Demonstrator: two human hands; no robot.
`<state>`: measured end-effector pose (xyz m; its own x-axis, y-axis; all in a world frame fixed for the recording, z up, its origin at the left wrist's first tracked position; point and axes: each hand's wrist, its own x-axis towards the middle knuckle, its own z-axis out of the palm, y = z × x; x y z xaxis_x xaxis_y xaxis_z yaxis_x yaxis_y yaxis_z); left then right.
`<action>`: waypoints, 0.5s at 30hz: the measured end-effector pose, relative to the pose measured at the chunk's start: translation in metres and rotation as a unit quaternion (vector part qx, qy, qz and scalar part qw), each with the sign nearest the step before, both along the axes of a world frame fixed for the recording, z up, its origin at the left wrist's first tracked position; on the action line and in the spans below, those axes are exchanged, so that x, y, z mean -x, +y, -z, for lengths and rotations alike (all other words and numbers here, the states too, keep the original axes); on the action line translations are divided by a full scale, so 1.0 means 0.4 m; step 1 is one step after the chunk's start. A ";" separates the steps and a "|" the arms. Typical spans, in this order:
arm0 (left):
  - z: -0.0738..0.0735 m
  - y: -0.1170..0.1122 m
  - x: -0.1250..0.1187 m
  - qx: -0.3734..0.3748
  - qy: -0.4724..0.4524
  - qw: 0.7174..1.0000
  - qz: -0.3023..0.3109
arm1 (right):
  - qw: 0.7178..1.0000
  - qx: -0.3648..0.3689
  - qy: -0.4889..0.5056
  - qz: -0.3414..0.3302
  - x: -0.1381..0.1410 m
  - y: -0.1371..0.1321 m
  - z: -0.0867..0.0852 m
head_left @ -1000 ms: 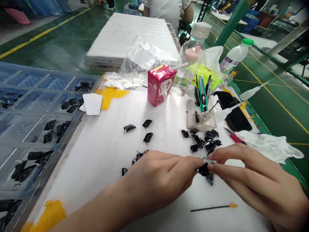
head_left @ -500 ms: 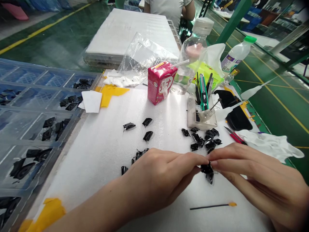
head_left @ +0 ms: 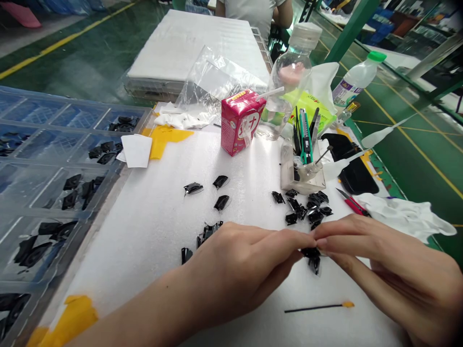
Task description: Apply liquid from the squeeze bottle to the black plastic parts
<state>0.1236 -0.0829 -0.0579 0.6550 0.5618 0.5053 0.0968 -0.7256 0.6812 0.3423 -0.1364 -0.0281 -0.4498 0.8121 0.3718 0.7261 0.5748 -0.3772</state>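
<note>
Between my two hands is a small glossy black plastic part [head_left: 311, 252], partly covered by the fingertips. My left hand [head_left: 249, 260] is closed, its thumb and forefinger pinching the part from the left. From the right, my right hand [head_left: 383, 265] pinches the same part, its fingertips meeting those of the left. Another black piece [head_left: 314, 266] shows just below, and I cannot tell whether it is joined to the held one. Beyond the fingers lies a cluster of similar black parts [head_left: 297, 207]. A thin black stick with an orange tip [head_left: 318, 308] rests nearer me.
A compartment tray [head_left: 83, 168] with black parts runs along the left. Toward the back stand a red drink carton [head_left: 240, 123], a large clear bottle [head_left: 289, 82] and a tool holder [head_left: 303, 180] with a cutter. Red-handled snips [head_left: 354, 203] and a white glove [head_left: 405, 217] lie right.
Both hands keep their pinch at nearly the same spot. The fingertips have shifted very slightly and cover a little more of the black part.
</note>
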 end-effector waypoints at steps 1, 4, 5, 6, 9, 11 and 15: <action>0.001 -0.001 0.000 0.001 0.001 1.000 0.001 | 1.000 0.000 0.000 0.001 0.000 -0.001 0.001; 0.003 -0.001 0.000 0.009 0.000 1.000 0.007 | 1.000 0.000 0.002 -0.003 -0.005 -0.007 0.011; 0.004 -0.001 -0.001 0.010 0.000 1.000 0.005 | 1.000 -0.003 0.004 -0.006 -0.008 -0.010 0.015; 0.004 0.000 -0.001 0.011 0.001 1.000 0.003 | 1.000 -0.006 0.005 -0.008 -0.009 -0.013 0.018; 0.001 0.001 -0.002 0.010 0.001 1.000 -0.001 | 1.000 -0.012 0.005 -0.007 -0.012 -0.022 0.022; -0.001 -0.001 -0.001 0.011 -0.003 1.000 -0.001 | 1.000 -0.010 0.002 0.000 -0.013 -0.026 0.021; 0.001 -0.005 -0.002 0.007 -0.028 1.000 0.007 | 1.000 -0.013 -0.004 0.002 -0.014 -0.030 0.016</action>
